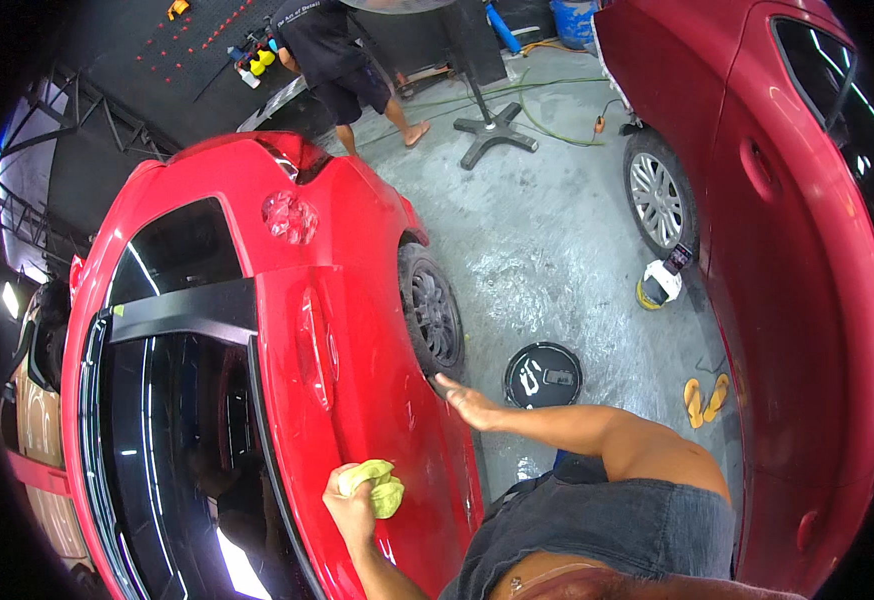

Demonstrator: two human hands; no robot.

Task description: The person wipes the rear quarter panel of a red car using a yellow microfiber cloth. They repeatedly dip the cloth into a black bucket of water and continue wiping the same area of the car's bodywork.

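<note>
Likely wiping: the left hand (351,512) grasps a yellow cloth (385,495) at seven o'clock; right hand (471,406), cannot tell. Next stroke probably needs flat pressure.

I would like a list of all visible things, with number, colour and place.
cloth: 1, yellow-green, in left hand
bright car: 1, red, left
darker car: 1, deep red, right
wheels: 2, grey-black, one per car
disc: 1, black, floor between cars
sandals: 2, yellow, floor, right
container: 1, white-yellow, by darker car
stand: 1, dark, top centre
hose: some, green, upper floor
bucket: 1, blue, top
tube: 1, blue, top
bottles: several, white and yellow, wall, upper left
other person: 1, dark clothes, top
left hand: 1, bare, gripping cloth
right hand: 1, bare, by bright car's wheel
</note>
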